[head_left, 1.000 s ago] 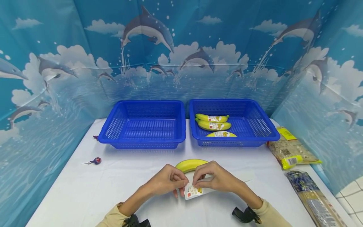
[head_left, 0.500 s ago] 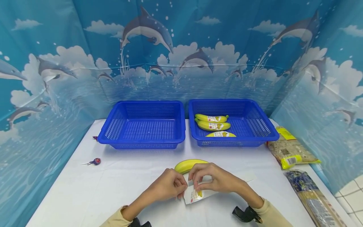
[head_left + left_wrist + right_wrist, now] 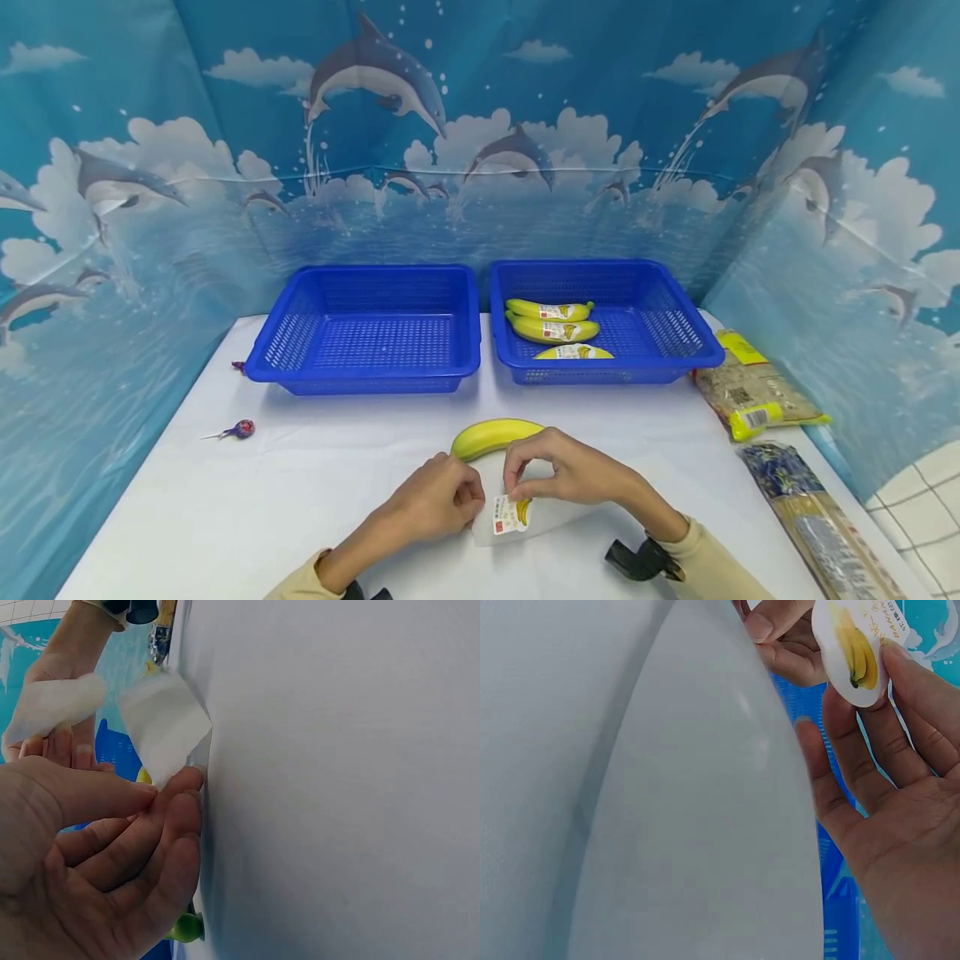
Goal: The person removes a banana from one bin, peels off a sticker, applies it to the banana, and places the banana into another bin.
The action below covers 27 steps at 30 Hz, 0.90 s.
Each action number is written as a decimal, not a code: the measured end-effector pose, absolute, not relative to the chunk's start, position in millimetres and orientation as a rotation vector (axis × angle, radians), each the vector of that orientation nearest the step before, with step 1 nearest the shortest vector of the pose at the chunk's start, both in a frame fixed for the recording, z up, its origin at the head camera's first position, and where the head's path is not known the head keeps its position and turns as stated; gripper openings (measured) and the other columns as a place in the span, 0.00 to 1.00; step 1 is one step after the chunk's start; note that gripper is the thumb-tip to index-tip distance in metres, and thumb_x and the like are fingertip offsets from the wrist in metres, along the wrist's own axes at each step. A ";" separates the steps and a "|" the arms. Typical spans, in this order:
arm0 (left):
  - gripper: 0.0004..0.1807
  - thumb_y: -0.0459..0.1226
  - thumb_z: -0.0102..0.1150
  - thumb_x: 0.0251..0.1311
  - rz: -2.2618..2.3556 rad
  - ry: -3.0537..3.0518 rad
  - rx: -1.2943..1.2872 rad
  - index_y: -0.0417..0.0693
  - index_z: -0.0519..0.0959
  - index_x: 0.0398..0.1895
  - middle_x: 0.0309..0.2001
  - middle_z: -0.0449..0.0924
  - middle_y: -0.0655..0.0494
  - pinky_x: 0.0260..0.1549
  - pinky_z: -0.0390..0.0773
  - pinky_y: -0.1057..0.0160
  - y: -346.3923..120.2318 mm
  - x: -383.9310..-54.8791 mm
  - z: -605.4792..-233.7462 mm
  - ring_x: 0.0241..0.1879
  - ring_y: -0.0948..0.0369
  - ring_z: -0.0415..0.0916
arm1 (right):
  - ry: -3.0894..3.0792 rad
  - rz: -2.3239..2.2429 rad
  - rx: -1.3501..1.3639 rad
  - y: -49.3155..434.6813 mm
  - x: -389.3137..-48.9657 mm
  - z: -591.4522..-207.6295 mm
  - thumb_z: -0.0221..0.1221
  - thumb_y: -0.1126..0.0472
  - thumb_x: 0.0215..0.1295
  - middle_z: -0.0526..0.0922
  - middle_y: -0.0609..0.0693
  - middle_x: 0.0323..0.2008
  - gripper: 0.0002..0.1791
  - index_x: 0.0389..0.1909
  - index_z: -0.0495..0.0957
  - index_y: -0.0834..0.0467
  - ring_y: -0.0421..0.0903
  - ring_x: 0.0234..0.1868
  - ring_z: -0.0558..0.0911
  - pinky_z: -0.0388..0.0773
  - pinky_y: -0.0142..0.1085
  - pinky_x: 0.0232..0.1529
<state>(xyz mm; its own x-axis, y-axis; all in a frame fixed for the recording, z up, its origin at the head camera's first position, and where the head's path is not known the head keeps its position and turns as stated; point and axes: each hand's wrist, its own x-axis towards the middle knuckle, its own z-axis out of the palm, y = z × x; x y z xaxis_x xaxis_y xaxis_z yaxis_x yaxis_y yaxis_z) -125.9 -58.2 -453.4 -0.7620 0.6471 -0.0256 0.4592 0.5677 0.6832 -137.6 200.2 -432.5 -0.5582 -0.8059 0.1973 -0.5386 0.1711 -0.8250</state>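
My left hand pinches one end of a strip of white backing paper between thumb and forefinger, low over the table. In my right hand, thumb and fingertips pinch the edge of a white sticker printed with bananas and lettering. The right wrist view has the sticker apart from the backing paper; its blank back faces the left wrist camera. Just beyond both hands lies a yellow banana on the table, its right end hidden behind my right hand.
A blue basket stands at the back left. Beside it, another blue basket holds several labelled bananas. Two filled packets lie along the right edge, and a lollipop lies at the left.
The sticker has come off the backing paper and hangs from my right fingers. My left hand has kept its pinch on the paper. The head view has shifted slightly.
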 end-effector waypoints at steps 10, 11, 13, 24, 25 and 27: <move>0.11 0.30 0.74 0.62 0.894 2.532 0.954 0.53 0.87 0.24 0.16 0.75 0.71 0.24 0.71 0.71 -65.6 -126.8 -448.2 0.20 0.72 0.69 | 2.197 -1.416 -1.195 202.1 -140.2 -426.5 0.70 0.67 0.71 0.89 0.50 0.35 0.02 0.40 0.86 0.59 0.39 0.40 0.86 0.90 0.42 0.48; 0.10 0.30 0.74 0.61 0.880 2.538 0.955 0.53 0.88 0.25 0.17 0.76 0.71 0.24 0.72 0.71 -66.9 -127.3 -446.1 0.21 0.72 0.70 | 2.204 -1.428 -1.185 202.4 -140.6 -426.1 0.70 0.66 0.71 0.89 0.50 0.35 0.02 0.40 0.86 0.58 0.40 0.40 0.86 0.90 0.42 0.48; 0.08 0.32 0.75 0.61 0.847 2.562 0.958 0.54 0.89 0.26 0.20 0.76 0.71 0.28 0.73 0.69 -69.8 -129.0 -442.0 0.26 0.71 0.70 | 2.217 -1.448 -1.181 203.1 -142.1 -425.9 0.70 0.65 0.72 0.89 0.50 0.35 0.02 0.40 0.86 0.59 0.41 0.39 0.86 0.90 0.42 0.47; 0.06 0.33 0.66 0.75 1.383 2.333 0.981 0.41 0.90 0.46 0.35 0.91 0.53 0.30 0.82 0.68 -72.9 -141.2 -428.9 0.27 0.63 0.85 | 2.277 -1.456 -1.184 202.3 -154.0 -420.7 0.67 0.67 0.74 0.89 0.51 0.38 0.02 0.42 0.88 0.59 0.38 0.39 0.85 0.90 0.38 0.43; 0.07 0.34 0.65 0.76 1.444 2.303 0.962 0.41 0.90 0.46 0.37 0.91 0.51 0.29 0.81 0.68 -72.8 -141.1 -428.1 0.27 0.62 0.86 | 2.284 -1.447 -1.184 201.5 -155.3 -419.3 0.67 0.67 0.74 0.89 0.51 0.38 0.02 0.42 0.88 0.59 0.38 0.38 0.84 0.90 0.38 0.43; 0.09 0.36 0.64 0.77 1.526 2.275 0.928 0.41 0.90 0.47 0.37 0.91 0.51 0.29 0.79 0.69 -71.8 -141.0 -427.2 0.27 0.61 0.86 | 2.293 -1.430 -1.187 199.4 -157.6 -416.7 0.67 0.67 0.75 0.89 0.51 0.38 0.03 0.43 0.88 0.59 0.39 0.39 0.84 0.89 0.38 0.43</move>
<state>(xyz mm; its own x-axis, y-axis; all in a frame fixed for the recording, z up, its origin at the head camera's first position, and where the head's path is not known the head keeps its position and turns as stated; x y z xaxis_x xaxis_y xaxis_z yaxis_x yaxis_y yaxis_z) -141.0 -71.8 -427.2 -0.7664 0.6271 0.1388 0.3663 0.2493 0.8965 -157.6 199.4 -416.7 -0.6615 -0.7107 0.2393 -0.5275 0.2142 -0.8221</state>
